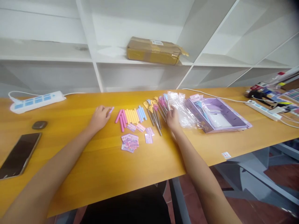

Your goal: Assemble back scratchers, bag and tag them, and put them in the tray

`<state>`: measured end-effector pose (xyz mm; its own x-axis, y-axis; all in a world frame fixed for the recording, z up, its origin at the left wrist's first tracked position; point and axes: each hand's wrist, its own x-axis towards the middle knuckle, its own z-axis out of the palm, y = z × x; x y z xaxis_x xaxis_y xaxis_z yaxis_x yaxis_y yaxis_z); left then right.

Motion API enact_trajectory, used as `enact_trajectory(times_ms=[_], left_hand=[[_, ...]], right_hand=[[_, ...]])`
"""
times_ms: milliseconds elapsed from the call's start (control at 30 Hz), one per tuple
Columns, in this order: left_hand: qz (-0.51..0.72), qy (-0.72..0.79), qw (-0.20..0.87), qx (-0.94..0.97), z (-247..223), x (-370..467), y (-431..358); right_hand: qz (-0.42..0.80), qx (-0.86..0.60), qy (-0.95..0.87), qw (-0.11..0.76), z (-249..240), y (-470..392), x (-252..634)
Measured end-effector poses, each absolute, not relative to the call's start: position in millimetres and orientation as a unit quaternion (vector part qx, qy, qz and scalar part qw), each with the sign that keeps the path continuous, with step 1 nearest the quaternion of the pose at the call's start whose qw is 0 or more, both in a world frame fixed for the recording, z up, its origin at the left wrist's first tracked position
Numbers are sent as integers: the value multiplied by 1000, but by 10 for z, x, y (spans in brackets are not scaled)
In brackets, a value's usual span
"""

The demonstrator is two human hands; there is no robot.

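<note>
Fingers of the left hand [99,118] close narrowly on a small purple piece [111,109], which juts from the fingertips just above the wooden table [93,161], to the left of a row of pink tubes [121,120], yellow tubes [132,116] and blue tubes [142,113]. Across the row, the right hand [173,119] reaches to the right edge of a cluster of hand-topped metal sticks [155,115], beside clear plastic bags [183,110]. A blue-topped stick [166,99] runs down toward its fingertips, apparently touching them, though blur makes it impossible to tell whether the fingers are closed on it. Small printed cards [130,143] lie in a loose pile nearer the wearer, with others spread just below the tubes. A purple box [224,113], open at the top, sits to the right of the bags, with packaged items inside. A phone [20,154] and a dark rounded object [39,125] rest at far left, below a white power strip [38,101]. Behind, a taped brown parcel [153,51] occupies a white shelf [112,56].
</note>
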<state>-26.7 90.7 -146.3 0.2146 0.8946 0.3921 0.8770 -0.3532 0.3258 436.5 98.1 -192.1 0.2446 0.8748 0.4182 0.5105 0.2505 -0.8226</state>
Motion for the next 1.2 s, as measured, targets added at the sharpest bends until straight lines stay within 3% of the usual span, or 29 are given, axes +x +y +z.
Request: enact_trajectory(times_ms=[233,500,767,1033,1200], left_hand=[[255,574,28,777,-1517,-251,806],[241,569,71,783,-1529,-236,561],[269,584,135,754,-1477,-184,568],[315,624,189,689,-1325,-200,467],[264,614,297,683,-1178,-253,-32]], right_hand=[[147,-613,-586,510,-1845,961,4392],[-43,-716,-635,285,-1634,856,4583],[-49,-748,-631,201,-1651,890,4748],[-72,-764,-595,239,-1373,821,4737],[-24,-679,-590,437,-902,664,4577]])
